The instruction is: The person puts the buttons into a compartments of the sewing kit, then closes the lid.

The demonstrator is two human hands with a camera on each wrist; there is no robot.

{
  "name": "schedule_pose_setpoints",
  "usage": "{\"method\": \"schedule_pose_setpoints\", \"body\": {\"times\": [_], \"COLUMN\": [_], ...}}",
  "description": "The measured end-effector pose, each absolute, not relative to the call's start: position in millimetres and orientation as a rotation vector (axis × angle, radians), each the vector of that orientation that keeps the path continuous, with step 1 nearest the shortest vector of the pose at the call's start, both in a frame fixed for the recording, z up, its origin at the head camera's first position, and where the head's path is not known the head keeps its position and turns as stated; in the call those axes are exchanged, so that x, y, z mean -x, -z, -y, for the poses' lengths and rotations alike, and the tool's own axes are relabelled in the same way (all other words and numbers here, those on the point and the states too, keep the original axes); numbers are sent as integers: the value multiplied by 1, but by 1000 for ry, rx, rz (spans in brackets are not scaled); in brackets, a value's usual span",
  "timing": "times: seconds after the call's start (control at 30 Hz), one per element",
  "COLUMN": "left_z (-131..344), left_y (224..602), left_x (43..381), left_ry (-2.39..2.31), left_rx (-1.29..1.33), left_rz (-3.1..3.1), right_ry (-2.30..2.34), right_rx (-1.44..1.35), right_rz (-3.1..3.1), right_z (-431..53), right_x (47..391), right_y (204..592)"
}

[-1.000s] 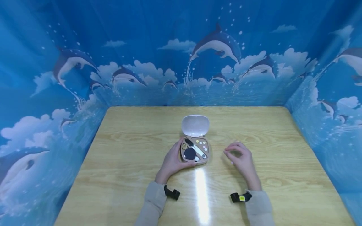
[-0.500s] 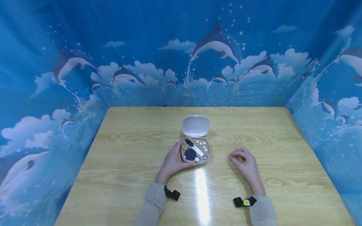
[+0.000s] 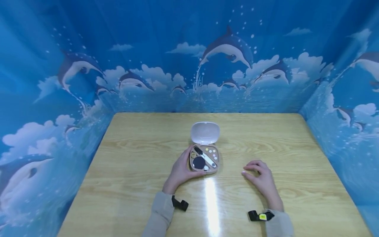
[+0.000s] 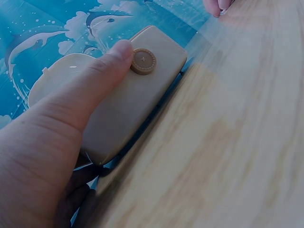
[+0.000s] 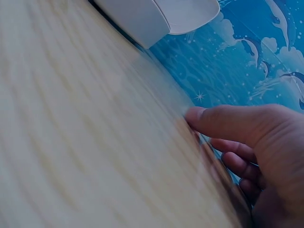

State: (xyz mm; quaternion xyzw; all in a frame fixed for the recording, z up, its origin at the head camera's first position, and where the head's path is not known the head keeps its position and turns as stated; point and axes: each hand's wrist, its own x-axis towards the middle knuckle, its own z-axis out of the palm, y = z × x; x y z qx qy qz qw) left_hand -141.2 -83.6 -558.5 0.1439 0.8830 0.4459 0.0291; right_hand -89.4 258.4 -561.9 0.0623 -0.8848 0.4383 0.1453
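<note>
A small beige sewing kit box (image 3: 216,168) stands on the table with its pale lid (image 3: 205,133) raised. My left hand (image 3: 179,170) holds it from the left, the thumb along the front wall beside a button-shaped catch (image 4: 144,61). Inside lie a black disc (image 3: 199,162), a slim white tool with a black end (image 3: 208,159) set diagonally, and several small buttons (image 3: 214,151). Right of the box, my right hand (image 3: 263,181) is low over the table, thumb and forefinger slightly apart. A tiny white spot shows at its thumb tip; whether nail or object, I cannot tell.
The wood-grain table (image 3: 142,141) runs out to both sides of the box. Blue dolphin-print curtains (image 3: 154,75) enclose its back and sides. A bright light reflection (image 3: 211,207) lies on the tabletop in front of the box.
My right hand has moved right and toward me, away from the box, and its thumb and forefinger have parted. The left hand and the box have stayed in place.
</note>
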Motion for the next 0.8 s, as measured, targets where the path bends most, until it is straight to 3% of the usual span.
{"method": "schedule_pose_setpoints", "body": {"times": [0.8], "left_z": [84], "left_y": [558], "left_x": [142], "left_ry": [-1361], "left_rx": [-454], "left_rz": [-2734], "right_ry": [-1266], "right_rx": [-213], "right_rz": [2474], "right_z": [-255], "right_x": [90], "right_y": [563]}}
